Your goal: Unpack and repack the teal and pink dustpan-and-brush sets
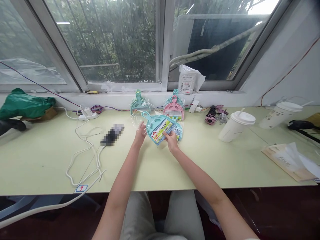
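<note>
A light-blue dustpan-and-brush set (155,125) in clear plastic, with a yellow printed label, is held tilted above the table. My right hand (172,141) grips its lower right edge, thumb over the label. Beside its left edge is my left hand (140,134), fingers raised and apart, close to the loose wrapping; whether it touches the plastic I cannot tell. Another blue set (179,130) lies partly hidden behind the held one. Farther back, a pink set (173,108) fronts a stack by the wall, and a stack of green sets (139,104) leans to its left.
White cables and a blurred dark device (112,135) occupy the table's left side, near a power strip (87,115). To the right stand two lidded cups, the nearer cup (233,128) tilted in view, and a paper bag (287,161). A white package (188,80) rests on the sill.
</note>
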Motion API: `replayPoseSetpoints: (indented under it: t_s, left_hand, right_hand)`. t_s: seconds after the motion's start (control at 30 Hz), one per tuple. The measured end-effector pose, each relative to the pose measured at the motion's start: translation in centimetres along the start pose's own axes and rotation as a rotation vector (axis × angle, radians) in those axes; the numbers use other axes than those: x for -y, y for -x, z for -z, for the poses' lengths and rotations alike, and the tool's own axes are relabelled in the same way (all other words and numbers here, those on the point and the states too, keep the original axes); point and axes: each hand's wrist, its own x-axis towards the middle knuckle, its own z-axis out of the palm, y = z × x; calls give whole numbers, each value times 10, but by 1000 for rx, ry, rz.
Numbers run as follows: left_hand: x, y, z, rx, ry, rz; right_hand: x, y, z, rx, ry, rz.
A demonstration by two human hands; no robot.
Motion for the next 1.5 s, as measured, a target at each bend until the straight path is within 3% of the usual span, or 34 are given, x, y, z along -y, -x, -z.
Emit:
replayPoseSetpoints:
  t_s: [0.17,0.23,0.4,0.67,0.9,1.07,1.17,1.37,1.5]
  left_hand:
    - [10,8,-11,253,75,63]
    - [13,11,-14,290,99,79]
    - [16,9,-17,199,119,40]
    - [15,11,-19,174,52,-58]
    - [11,15,-21,203,6,-33]
    - [18,20,-27,373,9,128]
    - [21,23,-31,440,5,154]
    - [21,23,-38,372,-108,-21]
    - [27,22,-43,123,-173,-144]
  right_hand:
    - [8,4,-4,-70,-16,38]
    - [13,5,-4,-105,-21,50]
    - [25,-1,4,-86,108,-63]
    - [30,-14,14,17,17,-28]
    - [21,-16,11,85,-19,-92]
    - [12,-9,3,-86,-125,11]
    - [6,-4,-1,-207,-165,50]
    - [-3,2,-5,-238,-190,26]
    - [-6,3,-8,-214,-275,1]
